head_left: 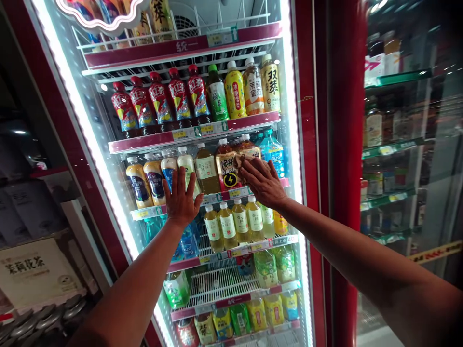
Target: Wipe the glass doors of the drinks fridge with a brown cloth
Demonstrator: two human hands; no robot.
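Observation:
My left hand (180,198) lies flat with its fingers spread against the glass door (213,282) of a lit drinks fridge, in front of the middle shelf. To the right, my right hand (263,181) presses a crumpled brownish cloth (239,163) on the same glass; most of the cloth is hidden under the palm and fingers. Behind that cloth stands a bottle with a black lightning mark (228,168), and a blue bottle (272,150) shows just past my right hand. A pale-labelled bottle (207,171) stands between my hands, behind the glass.
Red-capped bottles (159,99) line the shelf above, with small pale-yellow bottles (234,224) below. A bright light strip (92,144) runs down the left side. The red door frame (309,144) is on the right, beside another glass cabinet (392,149). A cardboard box (39,274) sits at lower left.

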